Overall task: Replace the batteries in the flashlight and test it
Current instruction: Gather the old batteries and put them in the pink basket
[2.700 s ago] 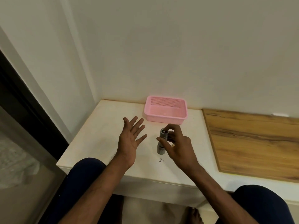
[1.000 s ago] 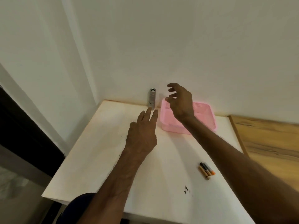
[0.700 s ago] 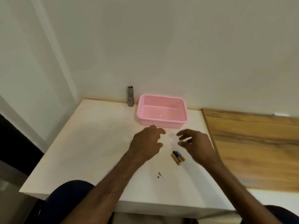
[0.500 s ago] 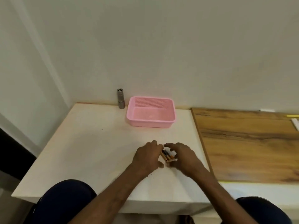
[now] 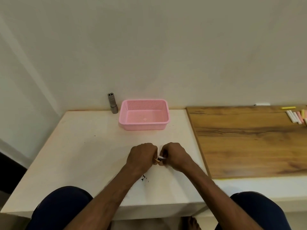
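The grey flashlight [image 5: 112, 103] stands upright against the wall at the back of the white table [image 5: 79, 155], just left of the pink basket [image 5: 144, 114]. It is far from both hands. My left hand [image 5: 142, 156] and my right hand [image 5: 173, 155] are closed together on the batteries [image 5: 159, 158] at the table's middle front. Only an orange tip and a grey end of the batteries show between my fingers; the rest is hidden.
The pink basket holds nothing. A wooden board [image 5: 249, 138] lies to the right, with several chalk sticks [image 5: 296, 116] at its far right corner. Small dark marks [image 5: 143, 178] lie on the table near my left wrist. My knees sit below the front edge.
The flashlight was set upright by the wall beside the basket. Both hands came back to the batteries lying on the table and closed on them.
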